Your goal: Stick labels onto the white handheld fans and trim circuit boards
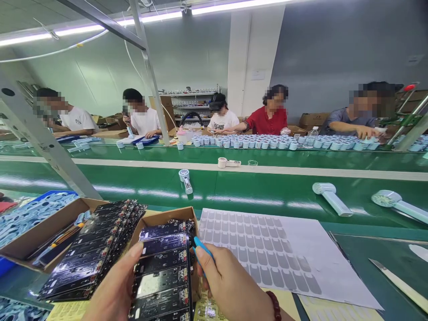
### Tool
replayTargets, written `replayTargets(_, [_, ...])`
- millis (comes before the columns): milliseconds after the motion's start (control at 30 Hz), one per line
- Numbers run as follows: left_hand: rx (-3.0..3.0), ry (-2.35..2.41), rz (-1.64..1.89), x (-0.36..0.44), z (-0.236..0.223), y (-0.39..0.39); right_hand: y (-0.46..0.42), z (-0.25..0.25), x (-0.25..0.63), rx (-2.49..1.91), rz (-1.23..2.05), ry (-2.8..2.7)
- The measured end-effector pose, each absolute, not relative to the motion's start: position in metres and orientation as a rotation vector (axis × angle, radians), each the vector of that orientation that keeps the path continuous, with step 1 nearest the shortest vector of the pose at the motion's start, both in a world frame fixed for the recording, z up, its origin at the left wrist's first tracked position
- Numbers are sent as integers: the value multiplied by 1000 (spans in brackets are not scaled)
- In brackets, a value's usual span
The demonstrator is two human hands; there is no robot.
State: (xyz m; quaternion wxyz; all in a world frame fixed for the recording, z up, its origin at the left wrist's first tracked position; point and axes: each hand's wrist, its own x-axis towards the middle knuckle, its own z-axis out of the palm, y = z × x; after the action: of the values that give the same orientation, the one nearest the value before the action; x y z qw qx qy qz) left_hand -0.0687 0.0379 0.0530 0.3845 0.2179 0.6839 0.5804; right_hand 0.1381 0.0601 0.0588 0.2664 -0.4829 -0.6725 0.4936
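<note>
My left hand (115, 285) grips the left edge of a black circuit board panel (160, 278), with the thumb on its face. The panel is divided into several strips with small white and red parts along the right side. Between the thumb and fingers of my right hand (225, 276) is a blue-handled tool (203, 247), its dark tip at the panel's upper right edge; its exact kind is hidden. Behind the panel stands a cardboard box (187, 215). A fanned stack of black circuit board panels (90, 249) lies left of my hands.
A sheet of grey stickers (247, 249) lies to the right, near a pointed blade (397, 281). At left are a tool box (20, 243) and light-blue plastic parts (36, 214). Handheld fans (332, 198) rest on the green conveyor (254, 187); several co-workers sit beyond.
</note>
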Motion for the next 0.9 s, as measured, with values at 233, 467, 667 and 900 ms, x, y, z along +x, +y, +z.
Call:
replayTargets(233, [390, 1498, 1197, -48, 64, 75, 71, 53, 123, -1107, 1670, -1495])
replayTargets(467, [206, 1138, 1083, -45, 59, 71, 91, 61, 113, -1157, 1750, -1422])
replayTargets(667, [512, 1397, 1250, -71, 60, 66, 105, 53, 111, -1187, 1726, -1538])
replayTargets(900, [609, 1513, 1396, -80, 54, 63, 79, 70, 130, -1120, 1548, -1967])
